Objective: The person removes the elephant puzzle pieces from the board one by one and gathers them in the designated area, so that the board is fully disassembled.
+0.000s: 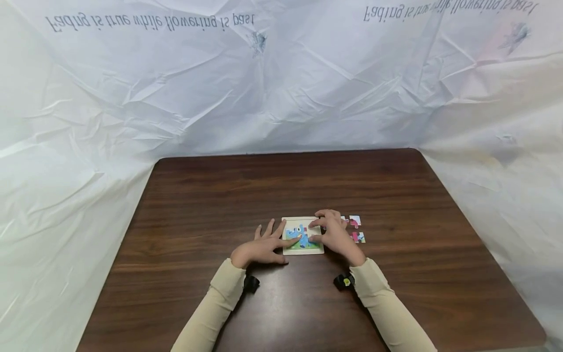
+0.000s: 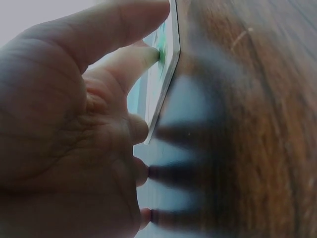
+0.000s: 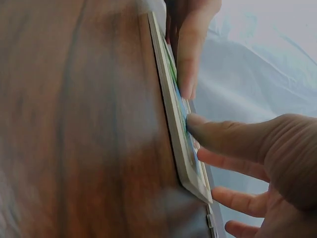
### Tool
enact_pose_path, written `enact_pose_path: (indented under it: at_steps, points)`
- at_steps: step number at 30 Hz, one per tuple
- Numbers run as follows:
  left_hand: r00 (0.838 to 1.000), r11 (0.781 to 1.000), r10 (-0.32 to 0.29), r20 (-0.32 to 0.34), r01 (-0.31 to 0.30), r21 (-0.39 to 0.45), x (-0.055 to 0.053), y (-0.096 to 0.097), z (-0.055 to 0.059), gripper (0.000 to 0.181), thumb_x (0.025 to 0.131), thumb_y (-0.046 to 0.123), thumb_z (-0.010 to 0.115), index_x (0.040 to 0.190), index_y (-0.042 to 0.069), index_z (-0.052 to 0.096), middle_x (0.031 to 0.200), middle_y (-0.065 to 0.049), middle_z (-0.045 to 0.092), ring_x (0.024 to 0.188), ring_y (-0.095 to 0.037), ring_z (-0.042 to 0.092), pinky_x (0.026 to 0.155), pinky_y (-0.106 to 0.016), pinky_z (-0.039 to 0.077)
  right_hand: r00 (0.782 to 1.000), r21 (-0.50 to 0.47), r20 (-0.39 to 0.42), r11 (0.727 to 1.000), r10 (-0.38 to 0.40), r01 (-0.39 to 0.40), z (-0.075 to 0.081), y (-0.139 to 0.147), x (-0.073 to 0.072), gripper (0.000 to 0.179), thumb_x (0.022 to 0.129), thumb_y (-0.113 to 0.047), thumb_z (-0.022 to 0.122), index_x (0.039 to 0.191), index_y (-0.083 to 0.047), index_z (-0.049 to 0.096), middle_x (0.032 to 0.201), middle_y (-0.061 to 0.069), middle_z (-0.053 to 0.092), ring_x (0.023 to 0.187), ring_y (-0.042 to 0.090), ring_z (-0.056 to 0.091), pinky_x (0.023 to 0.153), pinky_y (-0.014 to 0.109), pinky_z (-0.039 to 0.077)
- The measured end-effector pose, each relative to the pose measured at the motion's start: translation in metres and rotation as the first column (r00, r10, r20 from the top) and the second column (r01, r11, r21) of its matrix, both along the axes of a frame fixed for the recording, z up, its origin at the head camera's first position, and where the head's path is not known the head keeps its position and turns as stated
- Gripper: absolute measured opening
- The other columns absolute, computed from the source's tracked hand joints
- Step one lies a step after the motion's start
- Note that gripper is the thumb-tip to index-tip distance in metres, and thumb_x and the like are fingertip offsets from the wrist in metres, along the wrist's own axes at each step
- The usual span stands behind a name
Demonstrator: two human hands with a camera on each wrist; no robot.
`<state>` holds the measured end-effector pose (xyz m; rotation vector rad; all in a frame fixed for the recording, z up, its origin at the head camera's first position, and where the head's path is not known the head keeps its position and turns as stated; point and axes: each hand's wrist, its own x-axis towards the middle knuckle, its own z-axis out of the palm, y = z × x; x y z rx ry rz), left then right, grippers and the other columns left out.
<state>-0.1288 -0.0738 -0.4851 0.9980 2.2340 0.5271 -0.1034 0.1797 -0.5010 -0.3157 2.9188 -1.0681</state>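
Observation:
A small jigsaw puzzle with a pale wooden frame [image 1: 303,252] lies flat on the table, part filled with a blue animal picture [image 1: 303,241] over green. My left hand [image 1: 260,249] spreads its fingers at the frame's left side, its index finger reaching in to press on the picture. From the right, my right hand [image 1: 336,236] rests its thumb and a fingertip on the puzzle's right part, a gap between them. In the right wrist view, the thumb [image 3: 223,135] touches the puzzle surface close to the left index finger [image 3: 189,69].
Several loose puzzle pieces [image 1: 355,221] in pink, white and blue lie right of the frame, partly hidden by the right hand. The dark wooden table [image 1: 211,195] has rounded far corners. White plastic sheeting [image 1: 281,98] hangs behind and at the sides.

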Motion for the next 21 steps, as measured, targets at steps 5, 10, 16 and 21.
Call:
enact_pose_path:
  at_steps: [5,10,16,21]
  points:
    - [1.0,1.0,-0.005,-0.007,0.005,0.006,-0.001,0.0,-0.001,0.065,0.101,0.04,0.063,0.159,0.031,0.035,0.168,-0.014,-0.011,0.149,-0.042,-0.019,0.113,-0.069,-0.009,0.999,0.048,0.029,0.999,0.013,-0.015,-0.003,-0.003,-0.001,0.024,0.082,-0.017,0.086,0.103,-0.008,0.08,0.139,0.019,0.049,0.137,0.05,0.024,0.101,0.077,0.009]
    - [1.0,1.0,-0.01,0.003,0.01,0.019,-0.003,0.0,0.002,0.063,0.099,0.039,0.065,0.156,0.031,0.041,0.168,-0.012,-0.009,0.149,-0.041,-0.02,0.112,-0.069,-0.01,0.999,0.032,0.03,0.999,0.013,-0.014,-0.001,-0.005,-0.004,0.011,0.084,-0.016,0.085,0.093,-0.012,0.081,0.14,0.018,0.048,0.138,0.049,0.02,0.102,0.077,0.005]
    - [1.0,1.0,-0.024,0.0,0.024,0.015,-0.004,0.0,0.003,0.061,0.099,0.04,0.066,0.156,0.031,0.043,0.168,-0.013,-0.007,0.149,-0.041,-0.021,0.112,-0.07,-0.009,0.999,0.043,0.02,0.998,0.038,-0.038,-0.003,-0.009,-0.004,0.028,0.087,-0.018,0.082,0.114,-0.01,0.077,0.141,0.021,0.047,0.136,0.052,0.023,0.099,0.08,0.01]
    - [1.0,1.0,-0.022,0.01,0.022,0.012,-0.002,0.001,0.0,0.059,0.1,0.04,0.064,0.155,0.03,0.045,0.168,-0.014,-0.006,0.149,-0.042,-0.019,0.112,-0.071,-0.007,1.0,0.055,-0.005,0.998,0.029,-0.028,-0.006,-0.013,-0.005,0.03,0.09,-0.017,0.078,0.118,-0.007,0.074,0.137,0.023,0.049,0.132,0.052,0.028,0.096,0.072,0.02]
